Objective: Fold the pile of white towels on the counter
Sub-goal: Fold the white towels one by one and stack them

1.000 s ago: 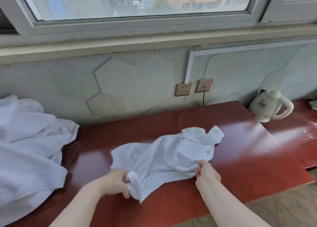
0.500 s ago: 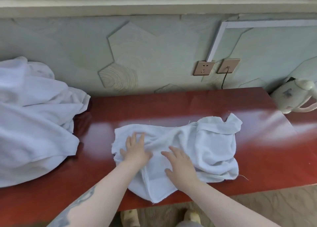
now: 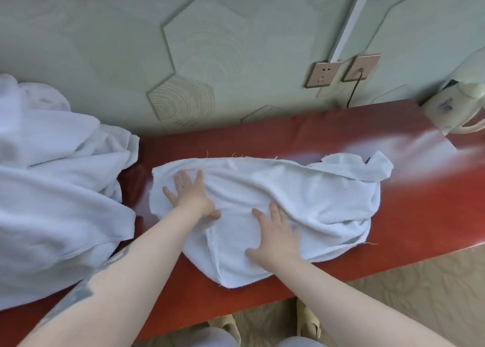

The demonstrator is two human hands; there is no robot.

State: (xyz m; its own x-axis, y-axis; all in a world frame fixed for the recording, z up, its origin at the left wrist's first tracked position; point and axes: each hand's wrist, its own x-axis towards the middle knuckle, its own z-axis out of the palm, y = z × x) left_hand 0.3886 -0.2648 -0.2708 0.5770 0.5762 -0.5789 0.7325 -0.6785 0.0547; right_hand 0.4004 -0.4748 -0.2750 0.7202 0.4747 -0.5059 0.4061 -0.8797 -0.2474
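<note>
Head view, the only one. A small white towel (image 3: 275, 207) lies rumpled on the red table (image 3: 420, 215), about centre frame, its near edge bulging over the table's front lip toward 6 o'clock. It is not yet flat: a ridge of cloth runs diagonally from upper left to lower right, and the far right corner at 2 o'clock is flipped back on itself. Loose threads show along the far hem.

Left hand (image 3: 190, 197): palm down, fingers spread, pressing the towel's left part at roughly 10 o'clock of the cloth. Right hand (image 3: 275, 236): also flat and spread, pressing the near middle at 6 o'clock. Neither hand pinches anything; both lie open on top of the fabric, a little apart from each other.

The pile of unfolded towels (image 3: 52, 189) sits at 9 o'clock, well to the left, its edge near but not touching the working towel. A pale kettle (image 3: 456, 110) stands at 2 o'clock on the table's far right, blurred. Wall sockets (image 3: 322, 75) above at 1 o'clock, a cord running down from one.

Judgement: the step is smoothing before the first fold. To do it well:
- sweep the palms outward, left toward 9, right toward 3, to push the diagonal ridge out.
- turn the flipped corner at 2 o'clock flat before folding.
- draw the overhanging edge back onto the table so it does not drag the cloth off.
- keep clear of the pile on the left.
</note>
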